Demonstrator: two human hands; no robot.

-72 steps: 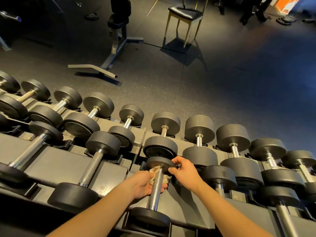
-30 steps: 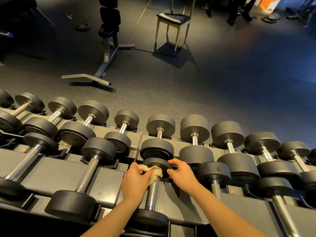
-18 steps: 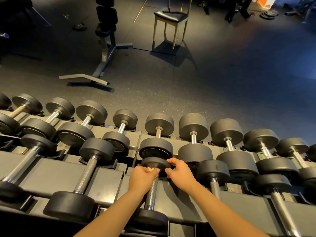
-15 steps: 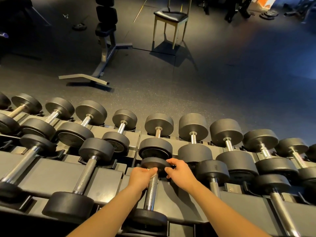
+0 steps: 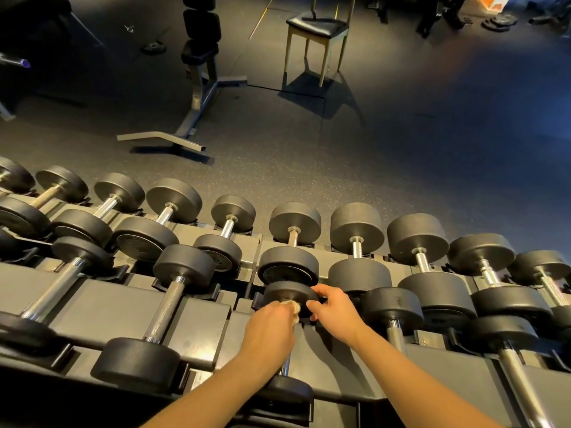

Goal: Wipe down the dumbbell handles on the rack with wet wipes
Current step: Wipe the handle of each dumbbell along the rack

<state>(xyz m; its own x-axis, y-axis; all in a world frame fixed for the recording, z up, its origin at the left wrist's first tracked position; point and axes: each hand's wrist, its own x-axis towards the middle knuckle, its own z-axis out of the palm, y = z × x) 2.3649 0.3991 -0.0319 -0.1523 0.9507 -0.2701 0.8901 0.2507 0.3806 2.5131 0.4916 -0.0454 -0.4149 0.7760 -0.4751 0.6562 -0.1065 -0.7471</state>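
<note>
dumbbell [image 5: 287,293] under work lies on the lower tier of the rack [image 5: 102,304], dead centre at the near edge of my view, handle running away from me. its near head sits low between my two forearms, and a short bit of bare chrome shows just above it.

left hand [image 5: 272,325] is wrapped over the far end of the handle. i see only the back of the hand. the fingers curl round out of sight, so i cannot tell how the tips lie. a pale wet wipe [image 5: 293,307] pokes out in a bunch at the top of this hand, right against the far head.

right hand [image 5: 335,313] is on that far head from the right side, fingers [image 5: 321,293] curled over the rim, thumb below, pinching the black disc.

just left on the same tier lies a longer dumbbell with a knurled handle [image 5: 163,307]. just right is a short black one [image 5: 392,307]. both sit apart from the hands.

behind these, the upper tier holds a full row of black dumbbells with chrome handles, running edge to edge.

beyond the rack: dark speckled floor [image 5: 340,165], a grey-framed bench [image 5: 197,72] with black pads to the left, and a pale-legged chair [image 5: 318,29] with a black seat further back. loose weight plates [image 5: 500,23] lie at the far right, dim and blurred.
</note>
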